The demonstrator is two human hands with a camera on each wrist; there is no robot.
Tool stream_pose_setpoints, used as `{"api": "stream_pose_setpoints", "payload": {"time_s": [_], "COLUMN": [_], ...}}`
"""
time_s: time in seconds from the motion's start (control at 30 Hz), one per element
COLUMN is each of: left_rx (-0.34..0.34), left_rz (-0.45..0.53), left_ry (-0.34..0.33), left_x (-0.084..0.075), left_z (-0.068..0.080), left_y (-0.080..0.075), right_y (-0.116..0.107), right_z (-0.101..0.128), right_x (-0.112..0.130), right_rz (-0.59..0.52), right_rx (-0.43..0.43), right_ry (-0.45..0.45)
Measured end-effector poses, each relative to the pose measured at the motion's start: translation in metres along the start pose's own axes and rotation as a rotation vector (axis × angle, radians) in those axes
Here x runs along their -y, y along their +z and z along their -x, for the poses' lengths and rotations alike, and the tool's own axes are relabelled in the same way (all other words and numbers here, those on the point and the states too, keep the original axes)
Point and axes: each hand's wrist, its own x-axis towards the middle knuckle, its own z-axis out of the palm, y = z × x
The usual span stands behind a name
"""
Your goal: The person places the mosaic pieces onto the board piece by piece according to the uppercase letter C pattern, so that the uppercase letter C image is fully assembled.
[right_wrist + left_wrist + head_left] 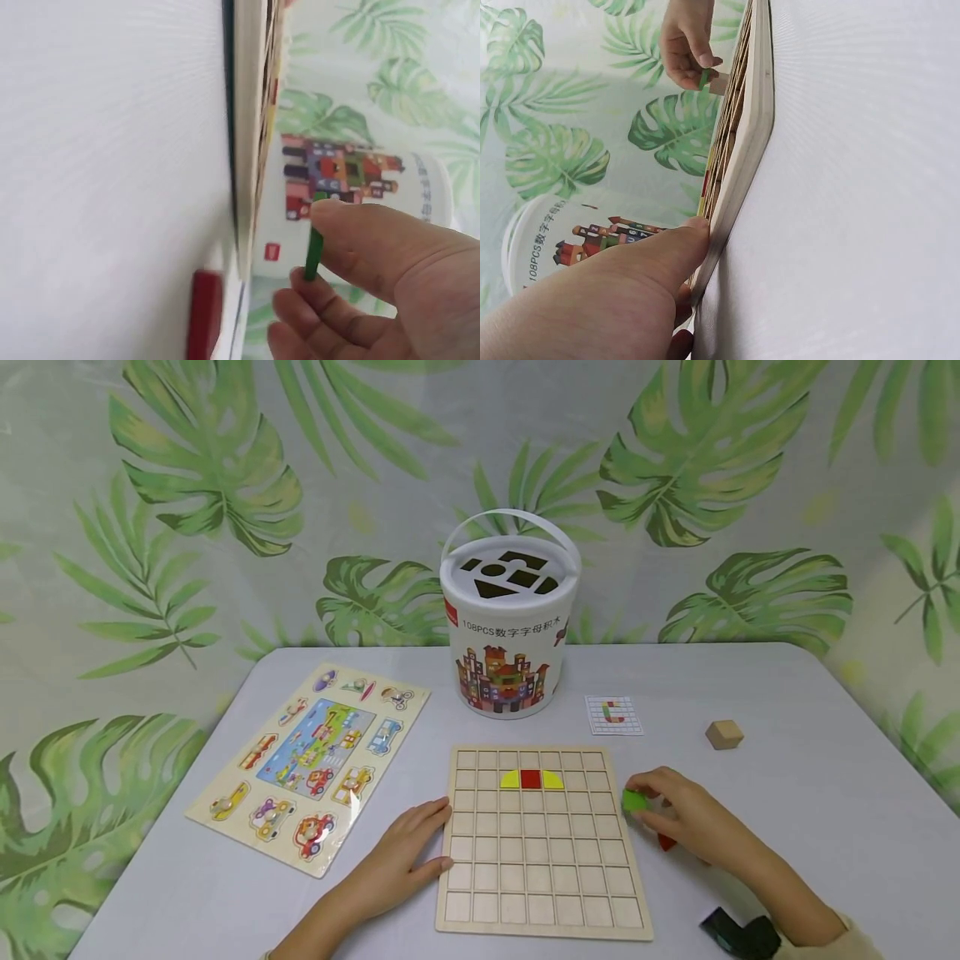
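My right hand pinches a thin green tile between thumb and fingertips, just off the right edge of a wooden grid board. In the right wrist view the green tile is seen edge-on, raised above the table. On the table beneath that hand lies a red tile, partly hidden. My left hand rests against the board's left edge, with thumb and fingertips touching it. Near the top of the grid, a red square tile sits between two yellow curved tiles, the left one and the right one.
A white lidded bucket stands behind the board. Right of it lie a small pattern card and a wooden block. A vehicle picture puzzle lies at the left. A black object is by the right forearm.
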Motion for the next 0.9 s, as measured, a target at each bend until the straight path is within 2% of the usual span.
{"api": "stream_pose_setpoints", "payload": {"time_s": [0.2,0.33,0.43,0.67,0.9], "left_rx": [-0.002,-0.007,-0.007,-0.008,-0.005], "left_rz": [0.001,0.005,0.005,-0.002,-0.009], "left_ry": [0.006,0.011,0.013,0.015,0.01], "left_x": [0.001,0.001,0.001,0.001,0.001], "left_z": [0.0,0.0,0.0,0.0,0.0], "left_y": [0.001,0.001,0.001,0.001,0.001], "right_y": [0.002,0.007,0.011,0.027,0.049], "right_z": [-0.013,-0.026,-0.036,-0.057,-0.069], "right_x": [0.018,0.033,0.044,0.066,0.073], "right_rz": [-0.017,-0.066,-0.111,-0.152,-0.191], "right_rx": [-0.073,-0.116,-0.111,-0.053,0.081], "right_ry": [-0.13,-0.232,-0.277,-0.265,-0.243]}}
